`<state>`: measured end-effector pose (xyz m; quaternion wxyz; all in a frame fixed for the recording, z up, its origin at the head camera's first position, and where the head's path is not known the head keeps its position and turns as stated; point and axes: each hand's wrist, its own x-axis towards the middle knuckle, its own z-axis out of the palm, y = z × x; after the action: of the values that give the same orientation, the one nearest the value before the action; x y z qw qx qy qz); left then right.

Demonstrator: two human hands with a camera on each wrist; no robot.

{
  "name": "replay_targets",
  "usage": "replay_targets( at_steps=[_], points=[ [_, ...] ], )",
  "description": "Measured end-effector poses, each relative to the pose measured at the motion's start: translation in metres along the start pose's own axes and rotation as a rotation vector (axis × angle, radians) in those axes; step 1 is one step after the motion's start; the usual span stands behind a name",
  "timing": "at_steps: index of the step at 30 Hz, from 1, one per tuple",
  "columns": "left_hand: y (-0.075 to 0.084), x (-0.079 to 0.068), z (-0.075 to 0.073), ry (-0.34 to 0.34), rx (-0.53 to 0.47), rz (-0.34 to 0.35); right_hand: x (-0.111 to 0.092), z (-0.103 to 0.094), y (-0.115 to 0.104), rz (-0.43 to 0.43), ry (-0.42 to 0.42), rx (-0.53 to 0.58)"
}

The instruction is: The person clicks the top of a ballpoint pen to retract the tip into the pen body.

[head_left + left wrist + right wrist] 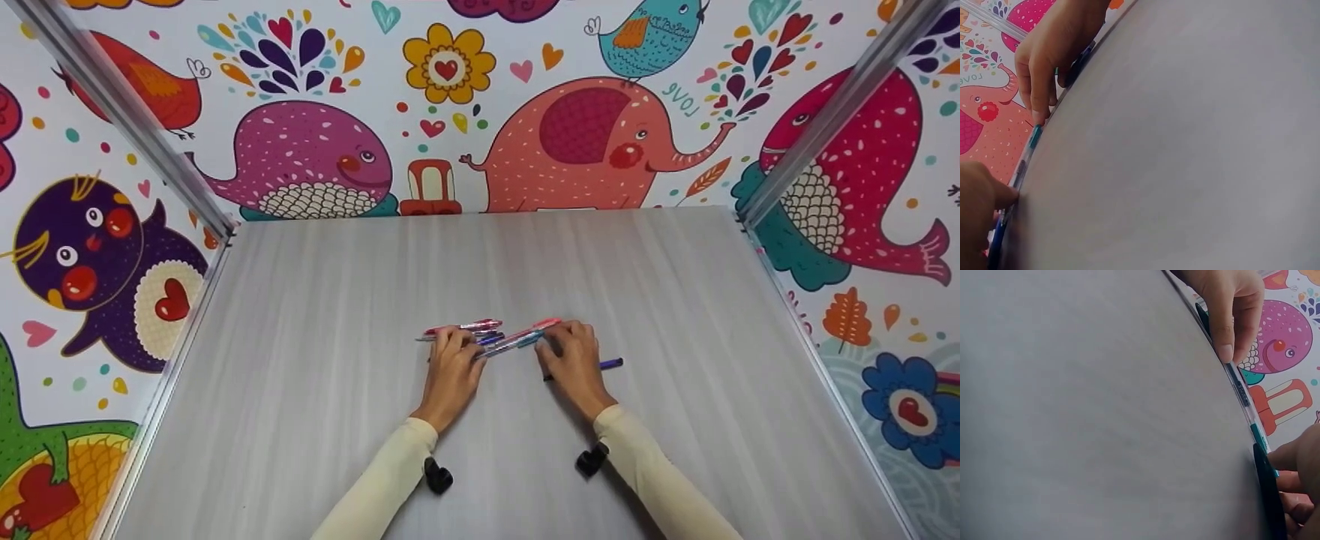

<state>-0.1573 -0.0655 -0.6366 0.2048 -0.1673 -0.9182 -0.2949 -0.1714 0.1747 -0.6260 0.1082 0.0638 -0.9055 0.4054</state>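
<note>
In the head view, my left hand (452, 375) is over a small cluster of pens, its thumb and fingers at the lower end of a clear pen with a teal grip (525, 340). My right hand (574, 364) pinches the other, teal end. A pink-red pen (546, 324) lies along that pen near the right fingers. Beyond the left fingers are a red pen (484, 325) and a blue pen (491, 338). Under the right hand lies a dark blue pen (613, 364), its middle hidden; in the right wrist view this dark pen (1266, 489) is in front of the fingers.
The pens lie on a grey wood-grain table (337, 285). Metal frame posts (817, 127) rise at the back corners, and walls printed with cartoon animals (442, 67) stand behind and at both sides. A black wrist device (438, 476) hangs by the left sleeve.
</note>
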Motion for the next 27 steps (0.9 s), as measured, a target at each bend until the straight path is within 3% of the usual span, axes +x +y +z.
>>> replay_targets(
  at_steps=[8, 19, 27],
  points=[
    [0.013, 0.004, -0.010, 0.012, -0.043, 0.003, -0.003, -0.008, -0.010, -0.019, 0.048, 0.113],
    [0.035, 0.000, -0.016, 0.044, -0.141, 0.028, -0.002, -0.022, -0.027, 0.015, 0.175, 0.547],
    [0.046, -0.007, -0.015, -0.012, -0.215, -0.014, -0.002, -0.027, -0.036, -0.019, 0.180, 0.644]
  ],
)
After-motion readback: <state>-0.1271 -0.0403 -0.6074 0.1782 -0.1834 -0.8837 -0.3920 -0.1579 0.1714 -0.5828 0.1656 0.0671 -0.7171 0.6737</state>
